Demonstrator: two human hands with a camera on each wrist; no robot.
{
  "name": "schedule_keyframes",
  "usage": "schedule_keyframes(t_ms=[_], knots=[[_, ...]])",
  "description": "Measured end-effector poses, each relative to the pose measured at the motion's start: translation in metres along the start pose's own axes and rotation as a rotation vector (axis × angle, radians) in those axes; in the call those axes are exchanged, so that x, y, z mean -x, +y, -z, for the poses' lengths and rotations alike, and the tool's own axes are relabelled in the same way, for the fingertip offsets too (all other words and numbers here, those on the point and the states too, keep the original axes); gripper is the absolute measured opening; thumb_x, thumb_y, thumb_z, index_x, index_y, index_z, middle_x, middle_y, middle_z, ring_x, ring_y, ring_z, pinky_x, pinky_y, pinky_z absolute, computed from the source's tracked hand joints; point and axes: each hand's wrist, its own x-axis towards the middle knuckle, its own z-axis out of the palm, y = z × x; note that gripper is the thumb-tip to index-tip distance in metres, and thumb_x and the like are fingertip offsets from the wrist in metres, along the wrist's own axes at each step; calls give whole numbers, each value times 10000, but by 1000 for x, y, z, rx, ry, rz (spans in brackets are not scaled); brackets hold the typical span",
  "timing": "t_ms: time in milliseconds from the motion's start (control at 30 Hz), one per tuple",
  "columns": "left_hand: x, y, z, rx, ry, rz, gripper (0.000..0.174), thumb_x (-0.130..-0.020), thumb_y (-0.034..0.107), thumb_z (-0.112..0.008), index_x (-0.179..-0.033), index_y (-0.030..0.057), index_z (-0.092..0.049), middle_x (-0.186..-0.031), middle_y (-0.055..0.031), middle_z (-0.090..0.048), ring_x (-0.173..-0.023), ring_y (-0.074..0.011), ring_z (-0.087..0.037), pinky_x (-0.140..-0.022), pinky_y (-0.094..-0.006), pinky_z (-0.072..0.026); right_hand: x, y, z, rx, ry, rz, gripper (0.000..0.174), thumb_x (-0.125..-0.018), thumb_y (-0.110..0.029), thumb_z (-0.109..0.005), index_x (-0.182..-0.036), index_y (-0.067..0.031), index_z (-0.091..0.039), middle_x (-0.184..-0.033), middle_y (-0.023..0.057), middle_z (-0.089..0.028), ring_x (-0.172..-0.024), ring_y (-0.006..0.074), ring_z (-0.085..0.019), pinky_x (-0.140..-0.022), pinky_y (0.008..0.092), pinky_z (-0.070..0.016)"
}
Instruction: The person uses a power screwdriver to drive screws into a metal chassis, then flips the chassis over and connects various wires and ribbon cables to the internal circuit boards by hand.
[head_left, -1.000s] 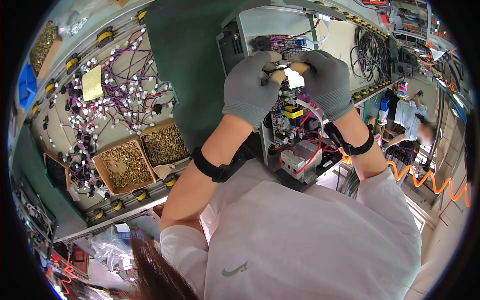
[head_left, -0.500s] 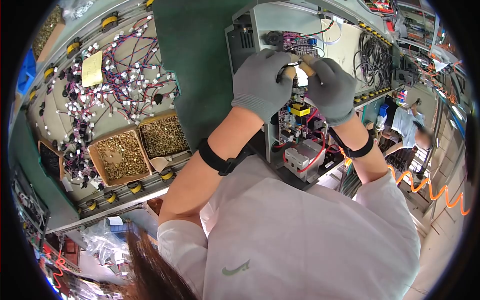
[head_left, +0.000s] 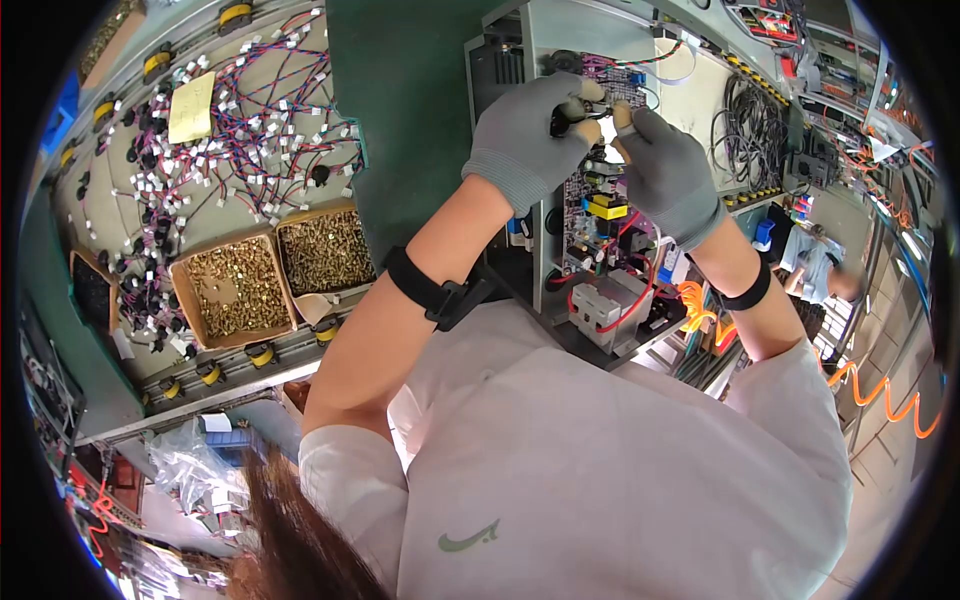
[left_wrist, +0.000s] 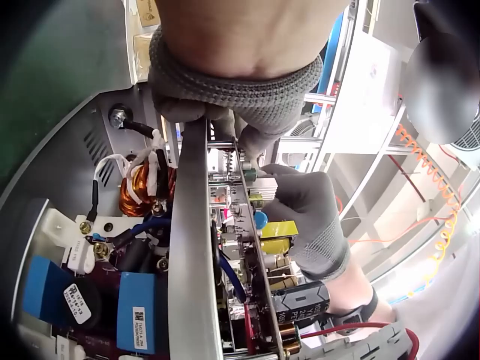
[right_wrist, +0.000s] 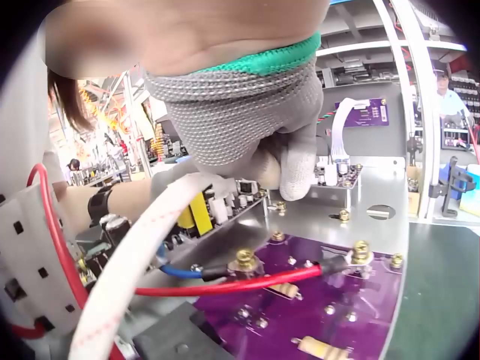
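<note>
Both my hands wear grey gloves with tan fingertips and work above an open metal chassis (head_left: 545, 235). My left hand (head_left: 530, 135) has its fingers and thumb curled together around a small dark part (head_left: 562, 120), mostly hidden by the glove. My right hand (head_left: 670, 175) is close beside it, fingertips near the left ones; I cannot tell what it pinches. Under the hands lies an upright-mounted circuit board (left_wrist: 251, 247) with a yellow transformer (left_wrist: 279, 236). In the left wrist view, the left fingers reach behind a metal divider (left_wrist: 191, 247). The right fingers (right_wrist: 300, 169) point down at the board's end.
Cable harnesses (head_left: 265, 130) and two boxes of brass fasteners, one a carton (head_left: 235, 290), lie to the left. A grey terminal block (head_left: 605, 305) with a red wire sits at the chassis front. Black cables (head_left: 750, 130) are coiled at right. Another person (head_left: 815, 265) is farther right.
My hands and the chassis have shifted slightly right in the head view as the view moved. The right fingertips now stand a little apart from the left ones.
</note>
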Motion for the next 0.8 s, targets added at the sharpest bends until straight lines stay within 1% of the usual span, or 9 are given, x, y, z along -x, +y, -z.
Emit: schedule_keyframes(t_ms=[100,267,367,433,500,567,667,767,800], knots=[[0,7,2,-21,-29,75,327,-733,109,-699,-1052,104,-624,-852,-52,-652,-762,-146,-624,-716,-268,-507,2,0,-3,73,-18,4,332,-641,-35,-585,-971,3,-582,-829,111,-491,-602,276,-559,-530,392,-472],[-2,4,1,-106,-37,5,281,-741,145,-695,-1012,90,-642,-868,-73,-658,-779,-169,-635,-722,-279,-508,-2,4,4,109,-87,31,271,-647,-37,-589,-916,-3,-601,-824,111,-496,-622,278,-573,-549,394,-486],[-4,7,4,-144,-69,18,275,-745,150,-689,-1011,90,-651,-881,-80,-662,-800,-181,-639,-737,-293,-507,-10,21,13,-16,-130,69,199,-673,-39,-593,-868,-14,-626,-818,119,-530,-654,289,-588,-576,388,-490],[-8,5,7,-112,-85,-19,270,-754,158,-680,-1015,92,-658,-896,-87,-665,-812,-190,-639,-742,-297,-503,-13,36,24,-357,-47,18,133,-741,-51,-586,-858,-26,-644,-813,121,-571,-665,302,-587,-601,384,-484],[-12,10,8,-322,-100,14,263,-759,157,-669,-1014,91,-663,-923,-88,-668,-824,-189,-640,-741,-289,-500,-3,38,29,-353,-12,-45,146,-813,-98,-580,-926,-34,-647,-809,125,-590,-639,288,-579,-600,361,-470],[-13,14,7,-390,-91,-29,241,-780,159,-644,-1011,93,-666,-914,-85,-677,-804,-207,-644,-729,-293,-499,13,23,38,-402,99,-302,153,-841,-131,-584,-940,-32,-646,-804,112,-594,-612,248,-573,-589,327,-464],[-24,28,10,-455,-185,126,271,-743,385,-673,-909,172,-692,-856,-68,-683,-828,-260,-645,-755,-349,-503,45,12,36,-513,194,-337,258,-854,-160,-595,-1097,-81,-637,-851,89,-630,-640,185,-590,-600,280,-471],[-40,54,4,-773,-215,220,291,-731,421,-682,-882,173,-698,-828,-68,-684,-803,-261,-648,-743,-358,-504,77,-1,36,-550,246,-399,324,-864,-173,-597,-1179,-98,-615,-858,86,-639,-696,172,-612,-623,266,-480],[-43,62,2,-827,-252,228,317,-729,443,-684,-882,166,-704,-879,-81,-687,-839,-261,-650,-768,-362,-505,87,-6,37,-589,235,-456,341,-846,-128,-595,-1179,-57,-606,-861,96,-629,-722,160,-594,-656,261,-466]])
